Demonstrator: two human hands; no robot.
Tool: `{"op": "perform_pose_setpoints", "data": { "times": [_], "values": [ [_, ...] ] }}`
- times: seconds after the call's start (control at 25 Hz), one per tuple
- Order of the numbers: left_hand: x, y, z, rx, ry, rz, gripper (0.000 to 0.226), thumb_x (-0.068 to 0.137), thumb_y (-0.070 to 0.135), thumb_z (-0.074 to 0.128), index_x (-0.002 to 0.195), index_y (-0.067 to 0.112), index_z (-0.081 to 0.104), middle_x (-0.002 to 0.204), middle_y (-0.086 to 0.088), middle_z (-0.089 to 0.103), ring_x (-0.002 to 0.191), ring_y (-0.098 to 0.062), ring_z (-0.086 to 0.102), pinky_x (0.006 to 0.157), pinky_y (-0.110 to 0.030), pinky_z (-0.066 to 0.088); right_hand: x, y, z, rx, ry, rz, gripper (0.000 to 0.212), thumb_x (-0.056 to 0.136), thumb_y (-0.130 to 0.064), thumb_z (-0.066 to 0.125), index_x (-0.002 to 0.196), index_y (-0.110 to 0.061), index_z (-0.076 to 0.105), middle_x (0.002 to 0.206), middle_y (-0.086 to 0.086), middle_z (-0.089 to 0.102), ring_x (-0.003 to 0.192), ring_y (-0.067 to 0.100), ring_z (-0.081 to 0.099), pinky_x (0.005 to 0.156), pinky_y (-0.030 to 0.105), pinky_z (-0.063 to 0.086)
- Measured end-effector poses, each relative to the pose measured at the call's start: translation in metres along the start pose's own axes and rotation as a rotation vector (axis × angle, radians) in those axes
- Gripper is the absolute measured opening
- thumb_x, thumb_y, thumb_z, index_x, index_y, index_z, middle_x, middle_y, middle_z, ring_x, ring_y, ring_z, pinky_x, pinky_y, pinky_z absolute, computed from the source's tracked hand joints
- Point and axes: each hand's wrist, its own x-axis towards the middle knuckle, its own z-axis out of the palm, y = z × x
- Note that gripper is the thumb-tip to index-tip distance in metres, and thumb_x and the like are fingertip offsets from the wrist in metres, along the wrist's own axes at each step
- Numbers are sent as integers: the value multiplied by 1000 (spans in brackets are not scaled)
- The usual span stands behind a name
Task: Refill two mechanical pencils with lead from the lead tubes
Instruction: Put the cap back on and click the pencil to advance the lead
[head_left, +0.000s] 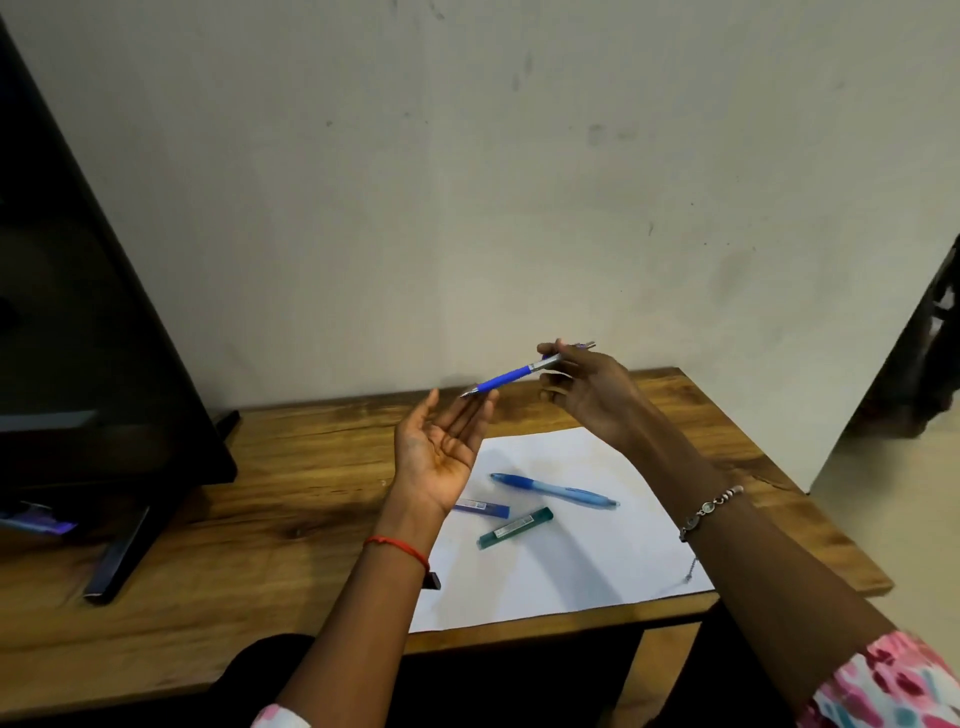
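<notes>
Wooden counter (260, 467) with a pretty strong grain, pushed up against an off-white wall (467, 182) that's got scuffs and smudges all over. Far out to the left of both grips there's a big black monitor (78, 338), and its stand foot (117, 561) sits on the wood. A white sheet of paper (571, 571) lies on the counter under and below the grips.

The right grip (587, 395) is up in the air above the back edge of the counter. Its fingers are pinched around the top end of the dark blue mechanical pencil (506, 376). The pencil slants down and to the left, with its tip right at the fingertips of the left grip (441, 452). Can't tell if it actually touches. The left grip is palm up with relaxed fingers and holds nothing.

Below the grips, on the paper, there's the second pencil (556, 489), light blue and lying flat. Just under it is the purple lead tube (480, 506), partly hidden behind the left wrist. The green lead tube (514, 528) is right beside that one, at an angle. A small dark piece (434, 581) sits at the paper's edge next to the left forearm, too small to tell what it is.

There's a red thread (397, 545) on the left wrist and a beaded bracelet (711, 509) on the right. A pink patterned sleeve (893, 680) shows down in the corner.
</notes>
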Motion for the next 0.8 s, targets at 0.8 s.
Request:
{"op": "perform_pose_setpoints", "data": {
  "times": [0.8],
  "values": [
    [1,9,-8,179,455,19,35,90,13,42,118,-8,48,130,-23,50,123,-31,50,104,-33,41,10,45,-45,-1172,-8,-125,18,80,-8,68,96,1,72,99,17,72,83,18,57,72,25,43]
  ]
}}
